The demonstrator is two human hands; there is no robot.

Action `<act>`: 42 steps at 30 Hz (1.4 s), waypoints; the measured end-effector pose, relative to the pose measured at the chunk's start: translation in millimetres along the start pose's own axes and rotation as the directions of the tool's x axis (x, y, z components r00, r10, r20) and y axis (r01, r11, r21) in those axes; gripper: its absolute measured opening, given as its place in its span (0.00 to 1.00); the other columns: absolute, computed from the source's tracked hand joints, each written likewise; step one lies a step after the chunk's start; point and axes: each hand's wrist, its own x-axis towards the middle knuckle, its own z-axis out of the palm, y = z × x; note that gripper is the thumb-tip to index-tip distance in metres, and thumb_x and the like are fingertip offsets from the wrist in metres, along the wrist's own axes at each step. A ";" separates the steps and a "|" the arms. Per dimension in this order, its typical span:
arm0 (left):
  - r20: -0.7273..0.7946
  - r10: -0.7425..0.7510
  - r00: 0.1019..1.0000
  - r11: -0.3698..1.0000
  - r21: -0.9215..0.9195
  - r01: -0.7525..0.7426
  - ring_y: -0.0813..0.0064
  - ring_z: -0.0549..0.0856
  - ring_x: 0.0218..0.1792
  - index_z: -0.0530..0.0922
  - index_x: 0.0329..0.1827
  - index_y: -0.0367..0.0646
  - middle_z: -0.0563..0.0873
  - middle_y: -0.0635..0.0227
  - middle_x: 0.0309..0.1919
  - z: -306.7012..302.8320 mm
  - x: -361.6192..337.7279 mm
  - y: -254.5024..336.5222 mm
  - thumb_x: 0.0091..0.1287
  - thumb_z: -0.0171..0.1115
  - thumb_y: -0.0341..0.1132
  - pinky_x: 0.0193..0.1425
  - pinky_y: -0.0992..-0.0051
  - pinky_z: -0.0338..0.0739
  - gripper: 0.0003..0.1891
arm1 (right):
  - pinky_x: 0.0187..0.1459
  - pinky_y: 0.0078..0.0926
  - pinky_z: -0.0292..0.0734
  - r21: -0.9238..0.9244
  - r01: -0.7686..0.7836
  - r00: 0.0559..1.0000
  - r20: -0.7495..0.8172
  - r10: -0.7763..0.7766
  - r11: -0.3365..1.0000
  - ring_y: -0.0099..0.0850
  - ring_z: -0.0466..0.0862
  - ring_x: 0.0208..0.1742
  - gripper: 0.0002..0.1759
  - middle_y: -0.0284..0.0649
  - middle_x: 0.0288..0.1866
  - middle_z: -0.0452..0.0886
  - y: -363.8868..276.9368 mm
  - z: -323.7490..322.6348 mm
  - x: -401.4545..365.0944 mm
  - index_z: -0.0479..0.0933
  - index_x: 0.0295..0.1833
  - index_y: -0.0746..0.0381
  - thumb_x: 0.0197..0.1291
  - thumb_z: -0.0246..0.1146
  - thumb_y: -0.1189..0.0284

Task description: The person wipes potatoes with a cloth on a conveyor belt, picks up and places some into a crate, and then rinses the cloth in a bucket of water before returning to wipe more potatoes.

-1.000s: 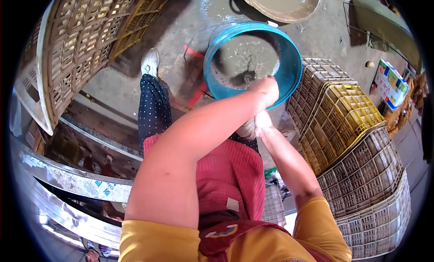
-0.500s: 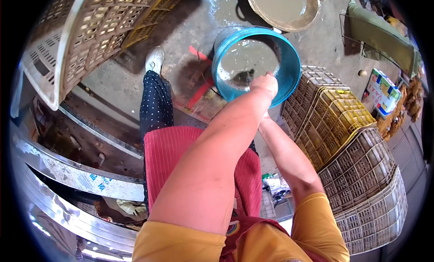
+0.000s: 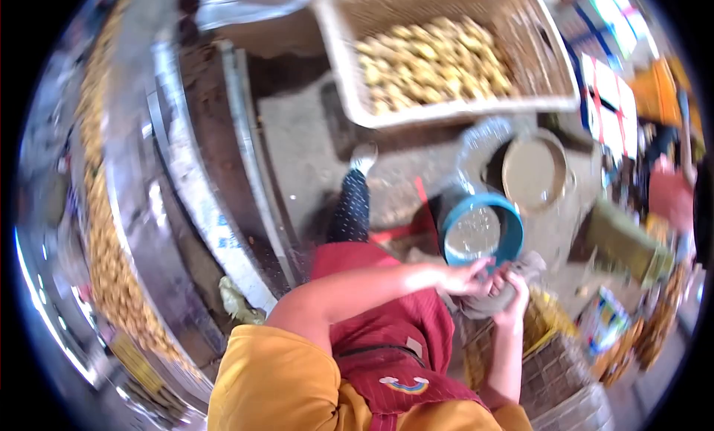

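From my seat I am looking down on a grey, stained concrete floor [image 3: 294, 133], a wet patch glistening near the middle. A large brown, pale-rimmed plastic crate [image 3: 446, 118] is standing at the far side, and a long metal trough [image 3: 137, 208] is running down the left. A round blue plastic bucket [image 3: 512, 230] is standing right of centre, with a round tan basin [image 3: 561, 171] just beyond it.

The right hand [image 3: 509, 296] is clenching a grey-brown crumpled cloth bundle [image 3: 485, 305] at the bucket's near edge. The left hand [image 3: 470, 278] is meeting it with fingers partly extended; I cannot tell whether it is grasping the cloth.

Blur is softening everything. The bundle is partly hiding behind the hands, the lens edge is cutting off the trough, and a person in pink [image 3: 669, 189] at far right is showing only in part.

Cloudy liquid is filling the basin's round and lying inside the bucket. Knobbly pale-yellow pieces [image 3: 439, 63] are heaping in the crate, and small tan lumps [image 3: 119, 278] are lining the trough. Latticed plastic crates [image 3: 569, 379] are sitting near right.
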 end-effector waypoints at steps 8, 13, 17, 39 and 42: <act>-0.387 0.417 0.823 0.703 0.711 -0.021 0.50 0.85 0.52 0.80 0.55 0.45 0.86 0.54 0.44 -23.1 -186.4 218.2 0.61 0.72 0.39 0.56 0.57 0.79 0.20 | 0.38 0.36 0.78 -0.099 0.064 0.847 0.531 -0.002 0.993 0.35 0.79 0.35 0.32 0.45 0.47 0.80 -30.4 306.1 -35.0 0.71 0.64 0.64 0.65 0.63 0.51; -0.469 0.675 0.569 0.733 0.514 -0.446 0.65 0.83 0.60 0.73 0.70 0.41 0.85 0.61 0.59 -65.1 -301.2 302.9 0.69 0.66 0.30 0.69 0.65 0.73 0.26 | 0.48 0.34 0.80 -0.286 0.154 0.711 0.697 0.095 0.946 0.36 0.81 0.47 0.42 0.47 0.58 0.79 -2.4 514.6 -26.0 0.67 0.73 0.65 0.59 0.68 0.53; -0.543 0.595 0.593 0.752 0.115 -0.649 0.74 0.82 0.61 0.70 0.76 0.41 0.83 0.64 0.65 -87.8 -414.3 346.4 0.73 0.63 0.31 0.70 0.68 0.73 0.28 | 0.63 0.40 0.78 -0.493 0.325 0.479 0.821 0.309 0.807 0.42 0.79 0.65 0.46 0.52 0.69 0.75 56.4 687.4 -49.9 0.62 0.78 0.67 0.66 0.61 0.45; -0.752 0.108 -0.651 0.645 0.551 -0.529 0.74 0.82 0.57 0.75 0.69 0.35 0.85 0.67 0.57 -57.8 -627.3 434.9 0.78 0.58 0.38 0.65 0.69 0.75 0.22 | 0.68 0.35 0.72 -0.675 0.640 -0.013 0.467 0.884 0.366 0.32 0.76 0.69 0.32 0.37 0.70 0.76 298.0 893.8 -59.5 0.63 0.78 0.58 0.73 0.64 0.63; -0.581 0.043 -0.813 0.600 0.665 -0.444 0.79 0.82 0.51 0.78 0.65 0.35 0.86 0.70 0.51 -81.4 -628.0 440.8 0.78 0.60 0.38 0.60 0.74 0.77 0.19 | 0.73 0.37 0.67 -0.867 0.363 -0.003 0.365 0.931 0.341 0.34 0.74 0.72 0.32 0.40 0.71 0.74 289.3 932.7 -59.8 0.62 0.78 0.61 0.73 0.64 0.66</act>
